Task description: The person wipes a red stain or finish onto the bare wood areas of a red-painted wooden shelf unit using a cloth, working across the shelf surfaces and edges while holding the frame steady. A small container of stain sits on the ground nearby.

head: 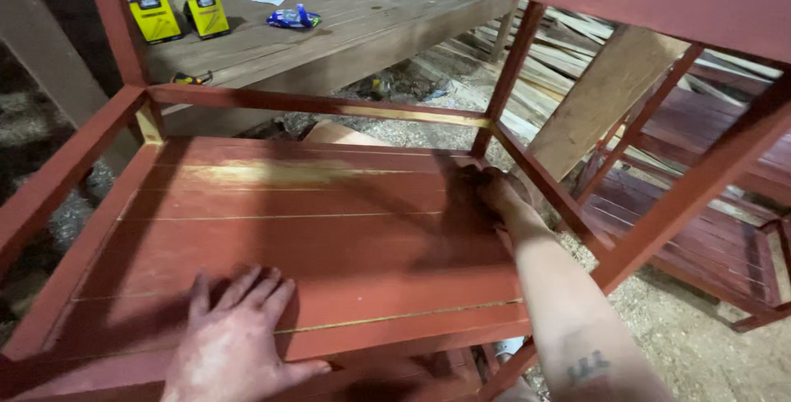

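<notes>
Stain-smeared left hand (235,338) lies flat and released on the red slatted shelf (305,237) near edge; right hand (492,192) presses the far right corner, grip unclear. Wet stain could smudge under either palm, leaving uneven patches.

The right hand (486,192) lies in shadow, its fingers indistinct.
</notes>
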A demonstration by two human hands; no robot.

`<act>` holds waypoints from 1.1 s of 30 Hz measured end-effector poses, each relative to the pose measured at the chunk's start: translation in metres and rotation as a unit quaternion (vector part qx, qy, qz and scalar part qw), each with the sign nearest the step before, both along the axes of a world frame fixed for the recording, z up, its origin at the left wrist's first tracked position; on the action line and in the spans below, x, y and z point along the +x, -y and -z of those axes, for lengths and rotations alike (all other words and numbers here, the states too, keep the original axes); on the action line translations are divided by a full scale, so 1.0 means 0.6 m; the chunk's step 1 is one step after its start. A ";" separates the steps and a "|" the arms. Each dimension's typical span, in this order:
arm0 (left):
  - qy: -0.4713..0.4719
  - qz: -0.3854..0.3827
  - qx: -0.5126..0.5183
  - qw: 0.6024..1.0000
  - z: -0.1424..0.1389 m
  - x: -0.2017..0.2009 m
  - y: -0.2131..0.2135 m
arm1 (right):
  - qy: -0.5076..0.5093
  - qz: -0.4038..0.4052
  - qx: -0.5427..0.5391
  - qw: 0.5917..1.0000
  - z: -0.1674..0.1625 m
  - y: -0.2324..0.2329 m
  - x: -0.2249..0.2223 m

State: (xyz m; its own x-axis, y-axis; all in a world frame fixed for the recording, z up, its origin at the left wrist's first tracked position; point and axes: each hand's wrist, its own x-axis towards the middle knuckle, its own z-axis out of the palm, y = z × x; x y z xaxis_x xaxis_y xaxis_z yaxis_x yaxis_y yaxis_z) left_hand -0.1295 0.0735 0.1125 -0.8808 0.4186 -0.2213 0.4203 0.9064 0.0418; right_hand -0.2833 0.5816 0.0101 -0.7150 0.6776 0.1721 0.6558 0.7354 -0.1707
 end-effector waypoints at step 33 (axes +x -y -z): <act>-0.067 0.042 0.122 0.989 -0.019 0.015 0.015 | -0.035 -0.187 0.067 0.979 -0.010 0.192 -0.002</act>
State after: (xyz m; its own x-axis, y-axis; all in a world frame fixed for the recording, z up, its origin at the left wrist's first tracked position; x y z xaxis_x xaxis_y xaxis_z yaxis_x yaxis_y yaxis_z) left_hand -0.1204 0.0645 0.1241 -0.8549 0.5187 0.0123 0.5109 0.8375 0.1939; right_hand -0.2846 0.4666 0.0164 -0.8924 0.3387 0.2984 0.3267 0.9408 -0.0908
